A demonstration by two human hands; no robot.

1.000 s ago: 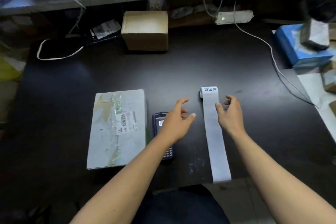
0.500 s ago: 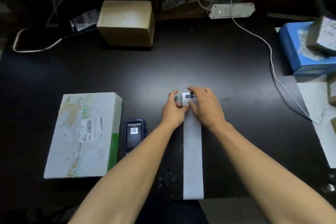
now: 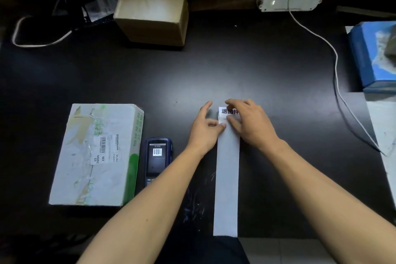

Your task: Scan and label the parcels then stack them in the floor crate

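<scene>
A long white label strip [image 3: 227, 178] lies on the black table [image 3: 192, 75], running toward me. At its far end sits a printed label [image 3: 227, 111] with black characters. My left hand [image 3: 204, 128] pinches the strip's left edge just below the label with thumb and forefinger. My right hand [image 3: 246, 122] pinches the label between its fingertips and thumb. A white-and-green parcel [image 3: 96, 154] with a barcode sticker lies flat at the left. Between parcel and my left forearm lies a dark blue handheld scanner [image 3: 157, 156], its screen showing a barcode.
A brown cardboard box [image 3: 152, 13] stands at the back centre. A white power strip [image 3: 289, 1] lies at the back right, its cable [image 3: 334, 66] trailing down the right side. A blue box [image 3: 372, 55] sits at the right edge. A white cord loops at the back left.
Both hands moved from hovering beside the strip to its far end and took hold of the label. The view shifted, so the parcel and scanner appear further left.
</scene>
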